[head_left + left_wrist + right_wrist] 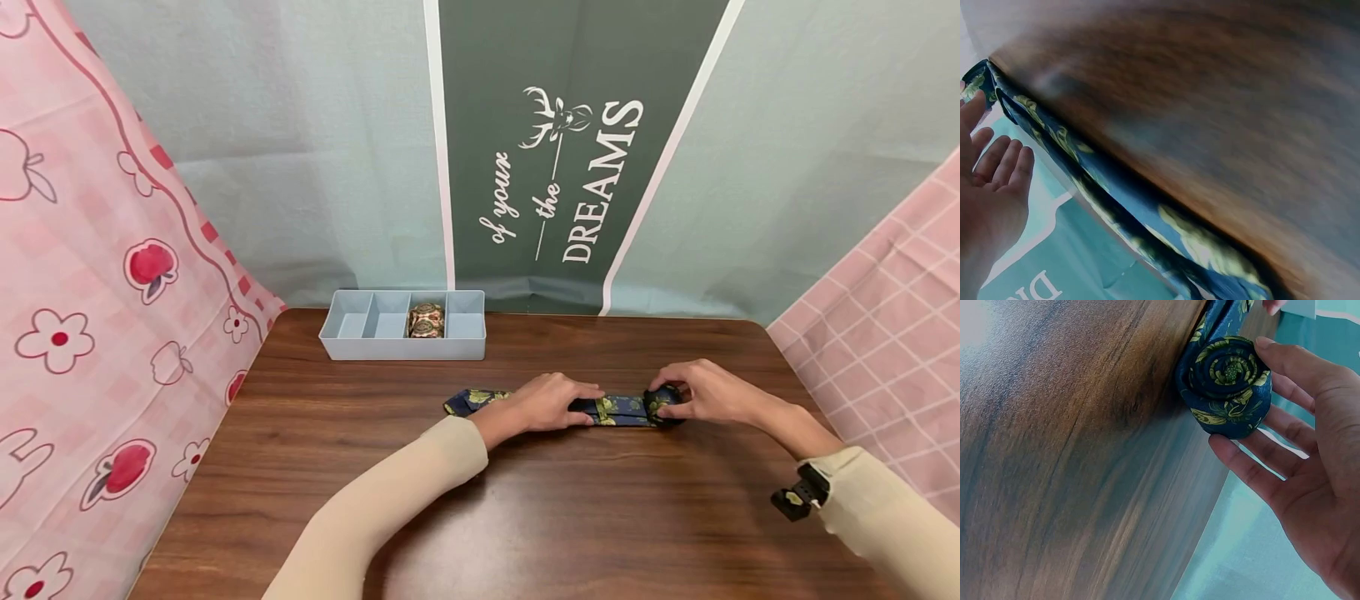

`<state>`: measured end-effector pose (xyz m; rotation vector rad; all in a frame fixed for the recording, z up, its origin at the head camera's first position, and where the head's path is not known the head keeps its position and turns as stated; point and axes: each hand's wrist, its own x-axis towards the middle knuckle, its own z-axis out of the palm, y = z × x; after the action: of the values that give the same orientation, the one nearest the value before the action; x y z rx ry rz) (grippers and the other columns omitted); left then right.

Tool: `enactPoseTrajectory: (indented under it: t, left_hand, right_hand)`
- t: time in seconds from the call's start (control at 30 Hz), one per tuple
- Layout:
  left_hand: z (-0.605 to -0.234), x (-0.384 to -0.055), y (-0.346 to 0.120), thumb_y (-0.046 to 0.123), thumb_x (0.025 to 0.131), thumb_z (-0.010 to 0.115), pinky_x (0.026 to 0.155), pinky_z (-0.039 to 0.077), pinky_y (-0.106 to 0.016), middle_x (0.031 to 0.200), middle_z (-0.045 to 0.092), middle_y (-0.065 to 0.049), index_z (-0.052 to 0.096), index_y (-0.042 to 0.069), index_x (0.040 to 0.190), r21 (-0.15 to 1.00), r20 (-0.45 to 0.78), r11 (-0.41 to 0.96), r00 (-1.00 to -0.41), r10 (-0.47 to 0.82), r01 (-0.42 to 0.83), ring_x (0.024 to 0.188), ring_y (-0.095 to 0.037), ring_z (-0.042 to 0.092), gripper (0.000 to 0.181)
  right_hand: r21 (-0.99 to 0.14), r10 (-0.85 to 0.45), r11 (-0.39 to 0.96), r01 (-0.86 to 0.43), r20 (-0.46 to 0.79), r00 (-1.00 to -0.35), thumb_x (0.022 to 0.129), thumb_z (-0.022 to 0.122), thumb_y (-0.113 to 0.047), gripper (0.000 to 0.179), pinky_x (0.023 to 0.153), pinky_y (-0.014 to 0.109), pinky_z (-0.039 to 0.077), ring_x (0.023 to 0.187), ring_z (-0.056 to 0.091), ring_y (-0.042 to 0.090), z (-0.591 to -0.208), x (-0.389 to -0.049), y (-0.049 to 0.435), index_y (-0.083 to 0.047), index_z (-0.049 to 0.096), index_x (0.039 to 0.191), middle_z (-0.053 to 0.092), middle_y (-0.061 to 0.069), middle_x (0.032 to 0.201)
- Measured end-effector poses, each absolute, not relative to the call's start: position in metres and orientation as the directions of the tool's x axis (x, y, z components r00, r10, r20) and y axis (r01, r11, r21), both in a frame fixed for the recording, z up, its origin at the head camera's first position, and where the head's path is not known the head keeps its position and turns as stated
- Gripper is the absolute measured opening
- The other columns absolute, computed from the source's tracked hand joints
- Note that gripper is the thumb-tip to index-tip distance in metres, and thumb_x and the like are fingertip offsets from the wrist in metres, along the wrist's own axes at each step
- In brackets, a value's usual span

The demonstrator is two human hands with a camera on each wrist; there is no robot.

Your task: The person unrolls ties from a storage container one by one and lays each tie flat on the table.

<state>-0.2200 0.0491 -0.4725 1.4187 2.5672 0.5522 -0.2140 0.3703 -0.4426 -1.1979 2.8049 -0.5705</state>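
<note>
Head cam, near side 1st: two tan sleeves (405, 475) reach over the brown table (450, 517), w/ a black strap (813, 487) by the R one. Next is the blue tie (626, 407) w/ yellow flowers, lying across the table, right of the middle. The L hand (546, 404) rests on its flat part, thumb and fingers spread apart. The R hand (711, 392) pinches the rolled end (1229, 372), thumb on one side, fingers on the other. I'd guess the tie is v. light, soft, floppy and a bit slippery b/c it looks shiny. It prob. won't break, but the roll could come loose or slide out sideways. Best hold: round the outside of the roll, not too hard, w/ the other hand pressing the flat part down. Farther back, a pale blue box (405, 350) has 4 slots, w/ a patterned roll (426, 321) in the 3rd from the left. Behind it hangs a dark gray cloth (525, 50) w/ white words, incl. "DREAMS"; pink cloths (60, 275) hang at the sides.
</note>
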Motion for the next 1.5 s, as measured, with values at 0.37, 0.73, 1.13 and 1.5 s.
enactPoseTrajectory:
  t: [0.37, 0.73, 1.13, 1.5]
  left_hand:
    - [-0.483, -0.223, 0.062, 0.036, 0.105, 0.068, 0.102, 0.053, -0.023, 0.151, 0.060, 0.007, 0.066, 0.024, 0.147, 0.328, 0.027, 0.514, -0.552, 0.833, 0.792, 0.115, -0.014, 0.073, 0.044]
    - [-0.487, -0.222, 0.059, 0.032, 0.107, 0.065, 0.089, 0.057, -0.019, 0.156, 0.055, 0.005, 0.062, 0.024, 0.150, 0.298, -0.005, 0.501, -0.523, 0.852, 0.813, 0.060, -0.011, 0.068, 0.044]
    - [-0.488, -0.220, 0.051, 0.032, 0.107, 0.066, 0.084, 0.056, -0.016, 0.158, 0.053, 0.005, 0.060, 0.024, 0.152, 0.320, -0.021, 0.507, -0.529, 0.848, 0.800, 0.048, -0.006, 0.058, 0.046]
    - [-0.487, -0.219, 0.044, 0.032, 0.107, 0.067, 0.091, 0.058, -0.021, 0.156, 0.054, 0.005, 0.061, 0.024, 0.151, 0.305, -0.014, 0.498, -0.519, 0.855, 0.812, 0.075, -0.014, 0.075, 0.045]
  right_hand:
    - [-0.363, -0.710, 0.632, -0.685, 0.085, -0.700, 0.087, 0.089, -0.016, 0.027, 0.065, 0.029, 0.059, 0.089, 0.067, 0.006, -0.443, -0.213, 0.372, -0.015, 0.078, 0.112, 0.076, 0.002, 0.110]
    - [-0.402, -0.733, 0.596, -0.695, 0.081, -0.675, 0.086, 0.087, -0.009, 0.027, 0.062, 0.028, 0.058, 0.086, 0.065, 0.002, -0.442, -0.213, 0.374, -0.012, 0.079, 0.112, 0.076, 0.002, 0.108]
    - [-0.415, -0.759, 0.580, -0.701, 0.038, -0.650, 0.084, 0.084, -0.001, 0.033, 0.065, 0.028, 0.061, 0.091, 0.068, 0.006, -0.440, -0.214, 0.376, -0.009, 0.079, 0.115, 0.073, 0.002, 0.107]
    - [-0.469, -0.720, 0.622, -0.627, -0.030, -0.693, 0.082, 0.081, 0.002, 0.035, 0.068, 0.030, 0.063, 0.092, 0.072, 0.012, -0.436, -0.212, 0.380, -0.012, 0.077, 0.114, 0.075, 0.007, 0.112]
